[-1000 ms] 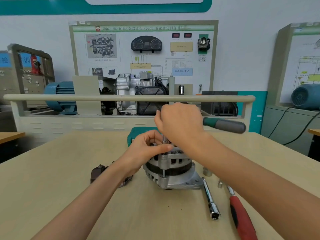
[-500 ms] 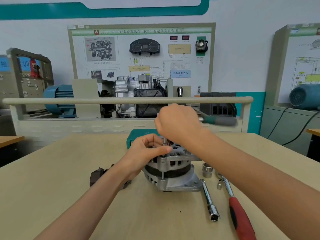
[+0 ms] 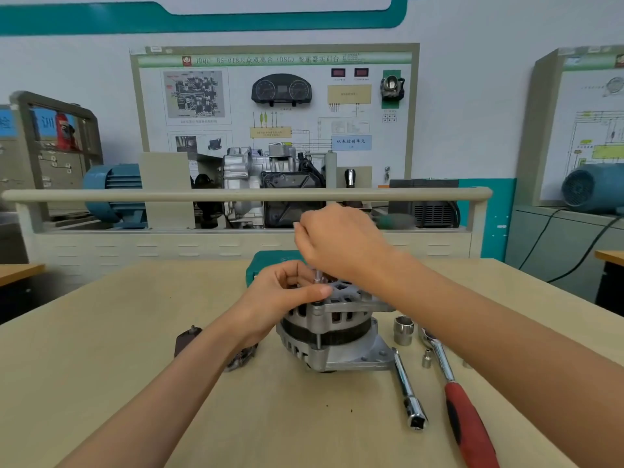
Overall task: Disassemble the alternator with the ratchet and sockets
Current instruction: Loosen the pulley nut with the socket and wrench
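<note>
Head view: alternator [image 3: 332,329] stands mid-table [image 3: 101,366], left hand [image 3: 283,292] curled around its upper left edge, thumb laid across the top. Right hand [image 3: 341,244] directly above grips a green-handled ratchet [image 3: 395,220], blurred; socket [image 3: 317,276] below it meets the alternator top.

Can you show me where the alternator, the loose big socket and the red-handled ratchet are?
alternator [image 3: 341,346]: head view, on its silver lower housing.
big socket [image 3: 403,331]: head view, on its side wall.
red-handled ratchet [image 3: 469,430]: head view, on the red grip.
</note>
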`<state>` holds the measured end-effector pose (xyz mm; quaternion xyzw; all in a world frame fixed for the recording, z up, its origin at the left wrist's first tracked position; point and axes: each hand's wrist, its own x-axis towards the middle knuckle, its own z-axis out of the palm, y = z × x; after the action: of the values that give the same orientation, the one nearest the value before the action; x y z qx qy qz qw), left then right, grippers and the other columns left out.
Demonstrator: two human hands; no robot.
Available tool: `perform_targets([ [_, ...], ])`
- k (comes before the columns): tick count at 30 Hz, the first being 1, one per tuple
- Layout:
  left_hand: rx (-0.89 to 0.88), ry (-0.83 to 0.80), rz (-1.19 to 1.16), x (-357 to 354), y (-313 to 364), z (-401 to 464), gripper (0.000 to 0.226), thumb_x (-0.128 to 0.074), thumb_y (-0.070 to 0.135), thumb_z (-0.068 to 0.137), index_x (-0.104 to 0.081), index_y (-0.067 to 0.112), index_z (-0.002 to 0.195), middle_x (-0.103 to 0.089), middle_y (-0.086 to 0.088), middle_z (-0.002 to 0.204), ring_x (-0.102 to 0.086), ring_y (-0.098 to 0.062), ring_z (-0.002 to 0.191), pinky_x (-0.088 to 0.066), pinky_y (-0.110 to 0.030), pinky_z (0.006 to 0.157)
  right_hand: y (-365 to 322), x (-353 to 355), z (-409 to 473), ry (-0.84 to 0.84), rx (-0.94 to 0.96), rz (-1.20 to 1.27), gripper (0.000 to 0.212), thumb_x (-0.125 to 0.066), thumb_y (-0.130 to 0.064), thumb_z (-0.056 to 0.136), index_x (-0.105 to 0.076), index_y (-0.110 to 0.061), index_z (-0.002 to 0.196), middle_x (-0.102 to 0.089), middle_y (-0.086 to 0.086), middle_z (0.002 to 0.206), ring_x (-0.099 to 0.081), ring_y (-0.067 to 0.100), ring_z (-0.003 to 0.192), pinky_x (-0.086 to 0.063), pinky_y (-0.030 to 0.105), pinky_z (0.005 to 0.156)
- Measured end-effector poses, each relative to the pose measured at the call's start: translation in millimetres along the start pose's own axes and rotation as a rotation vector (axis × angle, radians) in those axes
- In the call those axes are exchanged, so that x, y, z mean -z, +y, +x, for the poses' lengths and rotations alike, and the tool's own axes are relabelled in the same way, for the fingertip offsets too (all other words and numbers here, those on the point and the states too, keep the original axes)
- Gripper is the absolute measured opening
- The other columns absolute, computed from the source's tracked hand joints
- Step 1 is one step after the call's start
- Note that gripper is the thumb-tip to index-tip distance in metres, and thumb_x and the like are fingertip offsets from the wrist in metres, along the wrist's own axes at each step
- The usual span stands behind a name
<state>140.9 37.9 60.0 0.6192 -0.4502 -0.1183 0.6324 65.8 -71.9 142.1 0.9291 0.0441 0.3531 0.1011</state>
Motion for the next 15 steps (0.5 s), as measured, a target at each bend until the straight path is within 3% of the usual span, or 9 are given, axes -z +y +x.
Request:
perform_targets([
  [2, -0.011, 0.059, 0.04, -2, -1, 2, 0.048, -0.084, 0.04, 0.047, -0.068, 0.012, 0.082, -0.067, -0.004, 0.075, -0.062, -0.016, 0.073, -0.053, -0.024, 0.072, -6, -1, 1, 0.028, -0.098, -0.128, 0.038, -0.041, -0.02, 0.093, -0.032, -0.014, 0.057, -0.032, -0.001, 0.055, -0.035, 0.017, 0.045, -0.023, 0.026, 0.044],
  [4, -0.005, 0.062, 0.075, -1, -1, 2, 0.059, -0.085, 0.044, 0.048, -0.067, 0.009, 0.092, -0.069, -0.01, 0.084, -0.064, -0.025, 0.083, -0.053, -0.03, 0.081, -9, 0, 2, 0.041, -0.083, -0.186, 0.036, -0.042, -0.018, 0.091, -0.031, -0.014, 0.057, -0.032, -0.002, 0.054, -0.032, 0.015, 0.044, -0.018, 0.025, 0.042],
  [7, 0.012, -0.076, 0.016, -1, 3, -4, 0.031, -0.077, 0.041, 0.07, -0.073, 0.032, 0.099, -0.073, 0.001, 0.104, -0.066, -0.014, 0.103, -0.051, -0.018, 0.083, -4, 0, 2, 0.112, 0.069, -0.209, 0.03, -0.036, -0.024, 0.096, -0.04, -0.014, 0.068, -0.032, -0.004, 0.052, -0.035, 0.019, 0.046, -0.015, 0.026, 0.042],
  [10, 0.024, -0.121, -0.007, 2, 3, -7, 0.021, -0.064, 0.03, 0.083, -0.074, 0.034, 0.102, -0.072, 0.004, 0.108, -0.063, -0.008, 0.109, -0.046, -0.011, 0.084, 3, 0, 1, 0.124, 0.163, -0.053, 0.032, -0.034, -0.028, 0.099, -0.035, -0.017, 0.069, -0.033, -0.006, 0.053, -0.036, 0.019, 0.051, -0.02, 0.029, 0.045],
  [13, 0.025, -0.11, -0.048, 3, 5, -5, 0.02, -0.07, 0.027, 0.076, -0.076, 0.032, 0.094, -0.074, 0.002, 0.099, -0.067, -0.008, 0.099, -0.048, -0.011, 0.078, 5, -1, 1, 0.042, 0.122, 0.23, 0.038, -0.037, -0.025, 0.099, -0.029, -0.023, 0.061, -0.035, -0.009, 0.054, -0.036, 0.016, 0.052, -0.027, 0.031, 0.054],
  [15, 0.014, -0.064, -0.053, 1, 5, -3, 0.026, -0.076, 0.03, 0.063, -0.078, 0.024, 0.088, -0.075, -0.001, 0.09, -0.07, -0.011, 0.089, -0.05, -0.013, 0.074, 0, -2, 1, -0.001, 0.022, 0.211, 0.036, -0.037, -0.023, 0.097, -0.036, -0.019, 0.061, -0.038, -0.004, 0.056, -0.04, 0.017, 0.051, -0.028, 0.03, 0.052],
])
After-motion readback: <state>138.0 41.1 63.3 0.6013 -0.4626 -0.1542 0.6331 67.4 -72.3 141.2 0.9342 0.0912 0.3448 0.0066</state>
